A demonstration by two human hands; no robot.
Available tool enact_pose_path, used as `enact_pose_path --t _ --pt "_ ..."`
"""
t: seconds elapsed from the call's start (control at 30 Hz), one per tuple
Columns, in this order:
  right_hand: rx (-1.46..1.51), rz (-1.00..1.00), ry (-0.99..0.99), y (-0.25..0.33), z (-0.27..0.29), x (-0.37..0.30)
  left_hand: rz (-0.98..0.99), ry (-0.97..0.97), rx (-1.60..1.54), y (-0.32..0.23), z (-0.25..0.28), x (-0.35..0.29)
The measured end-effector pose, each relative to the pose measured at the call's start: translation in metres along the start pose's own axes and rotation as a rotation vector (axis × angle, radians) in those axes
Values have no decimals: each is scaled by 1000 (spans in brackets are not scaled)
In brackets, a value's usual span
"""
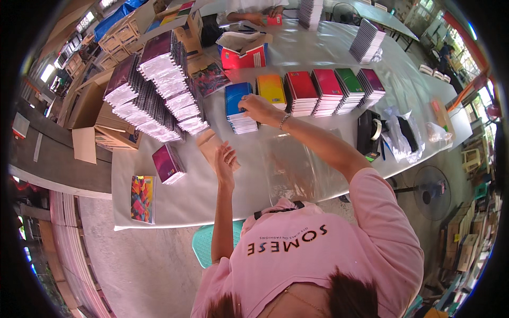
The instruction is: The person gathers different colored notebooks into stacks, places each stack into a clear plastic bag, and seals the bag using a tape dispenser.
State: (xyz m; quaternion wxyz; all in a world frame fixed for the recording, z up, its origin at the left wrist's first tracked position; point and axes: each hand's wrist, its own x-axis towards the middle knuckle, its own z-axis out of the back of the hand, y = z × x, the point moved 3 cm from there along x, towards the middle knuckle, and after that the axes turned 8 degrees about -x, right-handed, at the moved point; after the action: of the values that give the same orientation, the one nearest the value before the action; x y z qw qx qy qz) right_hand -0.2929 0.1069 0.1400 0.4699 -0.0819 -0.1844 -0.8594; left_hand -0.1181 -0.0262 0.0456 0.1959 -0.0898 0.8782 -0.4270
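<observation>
My right hand [260,109] reaches forward to a stack of blue spiral notebooks [238,98], its fingers bent and closed at the right side of the top notebook. Nearer to me, my left hand [225,163] is open with fingers loosely curled, over a flat piece of brown cardboard [210,146]; whether they touch cannot be seen. To the right of the blue stack runs a row of notebook stacks: yellow [271,89], red [301,87], magenta [327,85], green [348,82] and purple [371,79].
Tall piles of wrapped purple notebooks [159,63] stand at the left, with a smaller purple stack [168,163] and a colourful booklet [141,199] nearer. A clear plastic sheet [297,164] lies before me. A black case [368,132] is at right; another person's hands [260,20] work across the table.
</observation>
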Motion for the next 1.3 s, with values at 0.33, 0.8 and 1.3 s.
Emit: enact_pose_path --t 0.33,0.8,1.3 --pt "-42 -270 -204 -30 2 11 -334 120 295 -36 -49 41" --pt "390 -390 -472 -8 30 30 -439 49 356 -62 -61 103" --pt "-298 -901 37 -62 30 -34 235 284 -269 -51 -66 8"
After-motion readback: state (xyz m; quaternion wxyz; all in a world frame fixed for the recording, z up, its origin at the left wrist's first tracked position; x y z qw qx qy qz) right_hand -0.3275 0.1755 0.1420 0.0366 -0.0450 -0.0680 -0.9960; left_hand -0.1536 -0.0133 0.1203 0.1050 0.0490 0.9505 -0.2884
